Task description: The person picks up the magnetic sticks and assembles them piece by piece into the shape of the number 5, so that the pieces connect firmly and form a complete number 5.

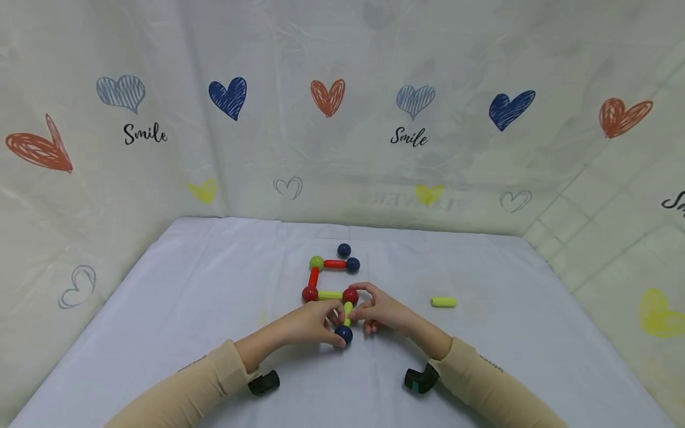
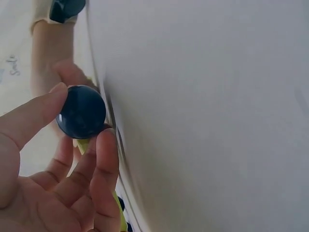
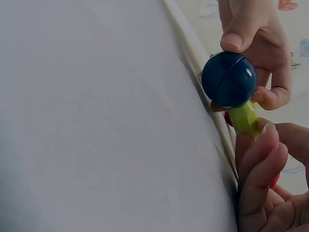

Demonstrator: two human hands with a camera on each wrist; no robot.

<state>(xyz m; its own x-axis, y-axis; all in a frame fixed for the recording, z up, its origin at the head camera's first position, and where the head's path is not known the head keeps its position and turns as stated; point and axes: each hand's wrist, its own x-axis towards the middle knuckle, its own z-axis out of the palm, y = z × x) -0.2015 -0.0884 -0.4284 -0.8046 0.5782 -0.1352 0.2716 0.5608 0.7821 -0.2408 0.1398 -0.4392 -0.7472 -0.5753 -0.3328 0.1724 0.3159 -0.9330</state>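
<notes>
Toy building balls and rods form a linked chain on the table. My left hand (image 1: 316, 321) pinches a dark blue ball (image 2: 81, 112) between thumb and fingers at the chain's near end. A yellow-green rod (image 3: 245, 118) meets that ball and runs up to a red ball (image 1: 350, 295). My right hand (image 1: 387, 309) has its index finger on this red ball and its thumb against the rod, with the other fingers curled beneath. Beyond, the chain continues through a yellow rod (image 1: 330, 295), another red ball (image 1: 310, 293), a red rod (image 1: 313, 277) and a green ball (image 1: 317, 263).
From the green ball a second red rod (image 1: 335, 264) leads to a blue ball (image 1: 352, 265). A loose blue ball (image 1: 344, 250) lies just behind it. One loose yellow rod (image 1: 443, 302) rests to the right on the white tablecloth (image 1: 214, 285).
</notes>
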